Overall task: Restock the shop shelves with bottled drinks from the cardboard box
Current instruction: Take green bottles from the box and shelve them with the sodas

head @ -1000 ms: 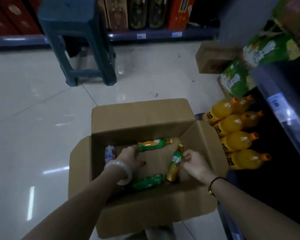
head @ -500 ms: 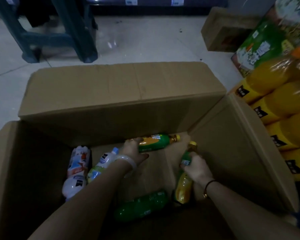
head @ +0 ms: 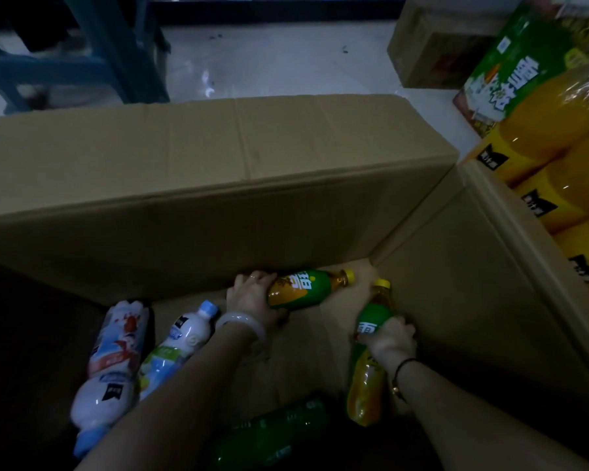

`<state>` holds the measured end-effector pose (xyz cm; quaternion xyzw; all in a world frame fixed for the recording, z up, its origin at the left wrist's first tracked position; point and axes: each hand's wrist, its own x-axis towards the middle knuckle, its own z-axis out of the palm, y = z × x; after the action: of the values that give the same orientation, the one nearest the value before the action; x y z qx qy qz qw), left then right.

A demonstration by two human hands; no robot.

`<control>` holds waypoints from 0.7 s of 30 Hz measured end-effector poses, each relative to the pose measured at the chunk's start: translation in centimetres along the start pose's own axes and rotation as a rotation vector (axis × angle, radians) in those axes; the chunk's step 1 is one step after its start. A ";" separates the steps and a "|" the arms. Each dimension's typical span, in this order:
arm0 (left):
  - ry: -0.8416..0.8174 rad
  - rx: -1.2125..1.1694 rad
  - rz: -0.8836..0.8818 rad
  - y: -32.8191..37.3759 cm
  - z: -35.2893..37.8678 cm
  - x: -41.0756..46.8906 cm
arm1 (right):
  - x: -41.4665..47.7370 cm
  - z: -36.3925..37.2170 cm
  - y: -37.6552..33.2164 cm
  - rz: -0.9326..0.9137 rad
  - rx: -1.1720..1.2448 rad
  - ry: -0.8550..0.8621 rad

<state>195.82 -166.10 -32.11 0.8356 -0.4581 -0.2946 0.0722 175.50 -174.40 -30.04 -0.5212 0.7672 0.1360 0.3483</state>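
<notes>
A person's left hand (head: 255, 300), a pale bangle (head: 242, 322) at the wrist, curls round the base end of a lying bottle (head: 306, 288) against the far wall of the cardboard box (head: 218, 171); the right hand (head: 390, 341) grips a second bottle (head: 371, 365) round its green label, yellow cap pointing toward the far right corner; both bottles appear to rest on the box floor, not yet lifted. The drinks look full, so each likely wants a whole-palm hold; the smooth plastic and glossy sleeve may slip, and the thin walls would probably give under a hard squeeze, making the labelled waist the safest grip. Beside the left forearm lie a red-printed white bottle (head: 116, 362) and a blue-capped white bottle (head: 184, 334); a dark green bottle (head: 269, 433) lies between the arms; outside, to the right, large orange bottles (head: 575, 185) are stacked; a blue stool (head: 116, 56) stands on the floor beyond.
</notes>
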 end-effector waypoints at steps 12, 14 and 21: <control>-0.152 0.000 -0.045 -0.7 0.9 0.5 | 0.5 0.1 0.2 0.027 0.236 -0.126; -0.170 -0.056 -0.058 -0.7 1.0 0.5 | 0.3 0.1 0.1 0.015 0.251 -0.160; -0.240 -0.171 -0.111 -1.0 0.7 -0.8 | 0.6 -0.4 -0.1 -0.030 0.345 -0.185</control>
<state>195.82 -164.73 -32.72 0.8093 -0.3896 -0.4337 0.0717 175.31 -175.03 -30.15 -0.4503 0.7361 0.0444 0.5034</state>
